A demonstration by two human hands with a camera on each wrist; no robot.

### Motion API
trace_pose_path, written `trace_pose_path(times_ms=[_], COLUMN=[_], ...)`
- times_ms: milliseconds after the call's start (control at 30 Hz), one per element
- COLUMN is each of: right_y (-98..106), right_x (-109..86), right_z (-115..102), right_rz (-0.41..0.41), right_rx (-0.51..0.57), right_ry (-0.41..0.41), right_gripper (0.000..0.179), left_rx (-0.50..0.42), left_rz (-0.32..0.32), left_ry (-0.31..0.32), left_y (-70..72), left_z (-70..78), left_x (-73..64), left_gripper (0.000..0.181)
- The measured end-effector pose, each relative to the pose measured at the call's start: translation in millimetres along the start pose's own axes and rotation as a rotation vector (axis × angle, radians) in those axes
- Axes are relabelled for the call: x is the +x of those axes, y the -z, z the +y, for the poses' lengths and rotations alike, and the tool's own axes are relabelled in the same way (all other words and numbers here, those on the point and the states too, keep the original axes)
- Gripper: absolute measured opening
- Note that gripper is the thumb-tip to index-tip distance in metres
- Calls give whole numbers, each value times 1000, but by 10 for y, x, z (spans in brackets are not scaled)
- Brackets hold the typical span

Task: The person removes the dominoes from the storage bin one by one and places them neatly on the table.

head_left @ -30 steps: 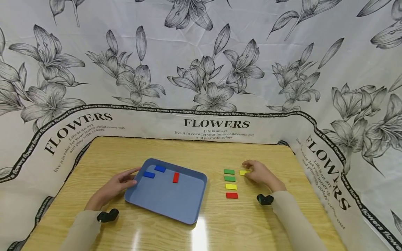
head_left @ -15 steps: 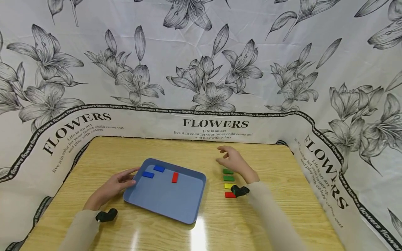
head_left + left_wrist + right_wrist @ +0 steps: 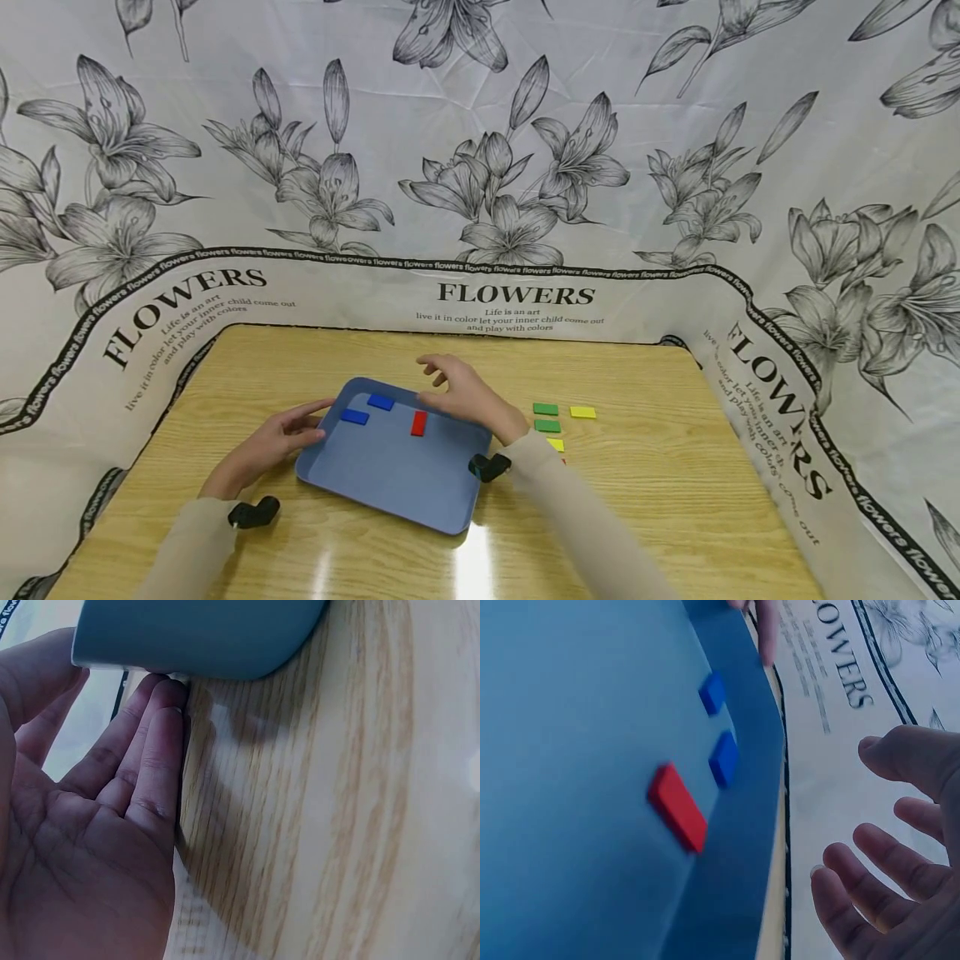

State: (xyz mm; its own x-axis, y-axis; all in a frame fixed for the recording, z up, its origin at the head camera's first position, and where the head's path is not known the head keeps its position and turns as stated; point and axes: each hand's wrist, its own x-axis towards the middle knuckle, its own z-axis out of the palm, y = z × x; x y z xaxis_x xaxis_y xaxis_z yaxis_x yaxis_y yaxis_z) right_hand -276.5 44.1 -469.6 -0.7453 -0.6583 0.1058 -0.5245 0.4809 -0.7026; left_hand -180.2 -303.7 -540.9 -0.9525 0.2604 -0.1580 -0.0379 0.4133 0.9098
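A blue-grey tray (image 3: 397, 475) lies angled on the table, with two blue tiles (image 3: 381, 402) and one red tile (image 3: 418, 423) near its far side. My left hand (image 3: 281, 437) grips the tray's left side; in the left wrist view the thumb is at the rim and the other fingers (image 3: 157, 761) reach beneath it. Over the tray's far right edge hovers my right hand (image 3: 461, 392), its fingers loosely bent. The right wrist view shows nothing between those fingers (image 3: 870, 900), with the red and blue tiles beside them.
Right of the tray lie two green tiles (image 3: 545, 409), a yellow tile (image 3: 582, 412) and a second yellow tile (image 3: 556, 445) partly behind my right forearm. A red tile there is almost hidden. A flower-print cloth (image 3: 352, 292) surrounds the wooden table (image 3: 660, 517).
My right hand has left the far yellow tile, which stays on the table, and has swept left past the green tiles to above the tray. My left hand and the tray have stayed put.
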Motion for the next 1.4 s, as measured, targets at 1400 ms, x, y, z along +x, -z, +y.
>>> trace_pose_path(times_ms=[1400], right_y=[-1248], right_x=[411], right_z=[-217], right_rz=[55], right_rx=[-214], right_ry=[0], right_gripper=[35], left_rx=[-44], left_rz=[-16], left_ry=[6], left_y=[8], left_z=[-29], left_x=[25], left_gripper=[61])
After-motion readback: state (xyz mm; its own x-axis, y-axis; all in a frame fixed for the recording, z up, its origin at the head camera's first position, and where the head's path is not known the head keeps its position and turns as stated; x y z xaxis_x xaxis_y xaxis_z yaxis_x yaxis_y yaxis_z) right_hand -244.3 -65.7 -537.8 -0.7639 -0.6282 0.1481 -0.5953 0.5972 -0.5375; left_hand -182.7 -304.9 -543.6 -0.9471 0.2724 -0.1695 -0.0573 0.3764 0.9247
